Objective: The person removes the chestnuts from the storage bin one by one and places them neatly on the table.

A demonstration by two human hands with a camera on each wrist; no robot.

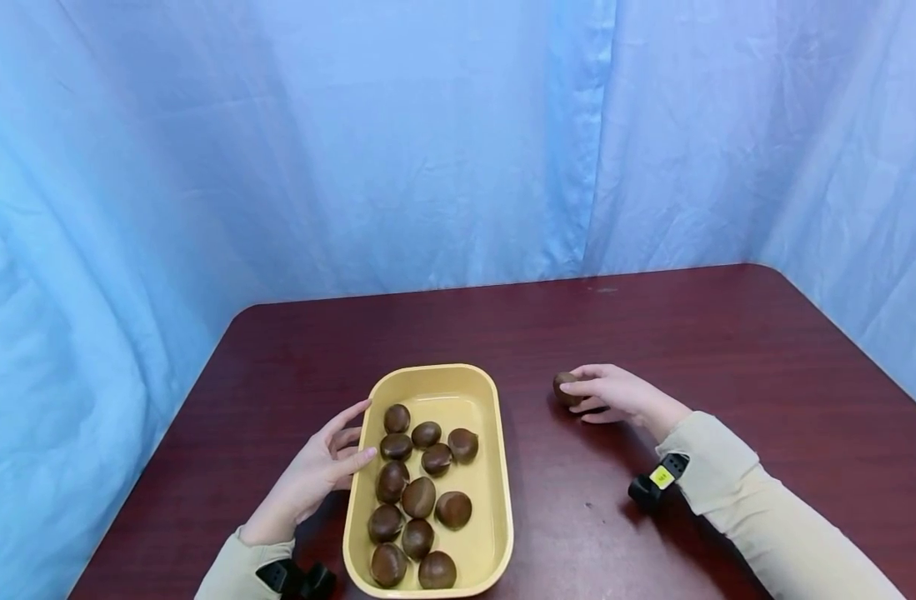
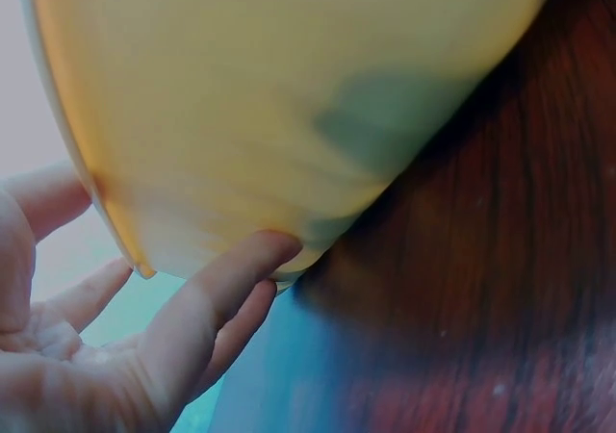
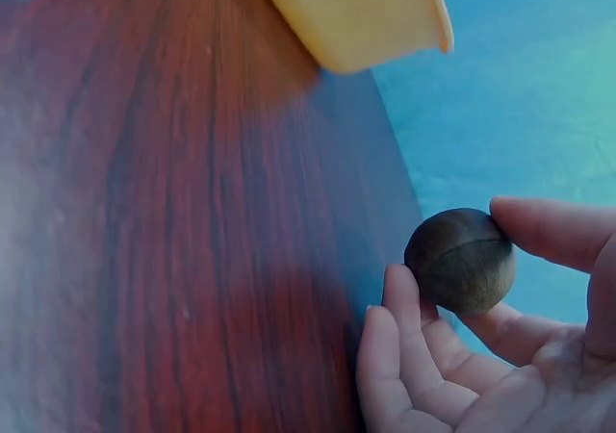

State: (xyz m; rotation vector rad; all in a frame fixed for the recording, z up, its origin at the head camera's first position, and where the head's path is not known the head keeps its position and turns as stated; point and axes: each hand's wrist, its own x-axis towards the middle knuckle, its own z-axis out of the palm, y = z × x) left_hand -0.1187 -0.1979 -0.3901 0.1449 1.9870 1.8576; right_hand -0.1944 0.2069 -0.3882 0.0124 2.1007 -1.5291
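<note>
A yellow rectangular tray point(image 1: 486, 467) with rounded corners holds several brown chestnuts point(image 1: 418, 497), mostly toward its left side and near end. At the tray's left edge is my left hand point(image 1: 324, 468), its thumb over the rim and its fingers against the outer wall. The left wrist view shows those fingers point(image 2: 217, 293) touching the outside of the tray point(image 2: 241, 87). To the right of the tray, my right hand point(image 1: 615, 393) pinches a single chestnut point(image 1: 563, 388) between thumb and fingertips, low over the table. That chestnut point(image 3: 460, 260) appears whole in the right wrist view.
Both things stand on a dark red wood-grain table point(image 1: 653, 325) with rounded corners. Light blue curtains point(image 1: 427, 167) hang behind it and along its sides. Each wrist carries a black strap with a small camera point(image 1: 645, 492).
</note>
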